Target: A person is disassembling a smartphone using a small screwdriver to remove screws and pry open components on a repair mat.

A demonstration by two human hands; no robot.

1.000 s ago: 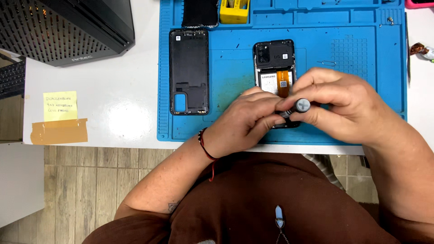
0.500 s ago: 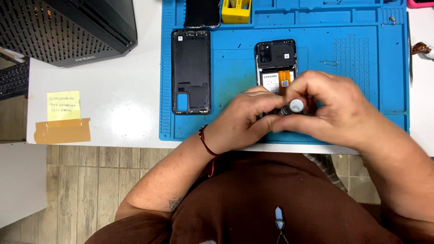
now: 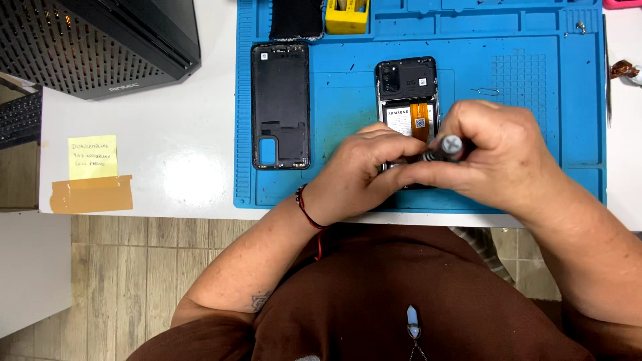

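Two hands work a screwdriver over an opened phone on a blue mat.

The right hand [image 3: 498, 150] has its fingers clenched around the screwdriver [image 3: 443, 148]; the left hand [image 3: 361, 170] pinches its shaft, over the near end of the opened phone [image 3: 406, 100]. The phone's back cover [image 3: 280, 105] lies to the left on the blue mat [image 3: 535, 100] on the white bench [image 3: 180, 167].

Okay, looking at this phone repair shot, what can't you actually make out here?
Head view only:
- Lower half of the opened phone: covered by both hands.
- Screwdriver tip: hidden between left hand and right hand.
- Yellow box: cut by the top edge.
- Screw: too small to identify.
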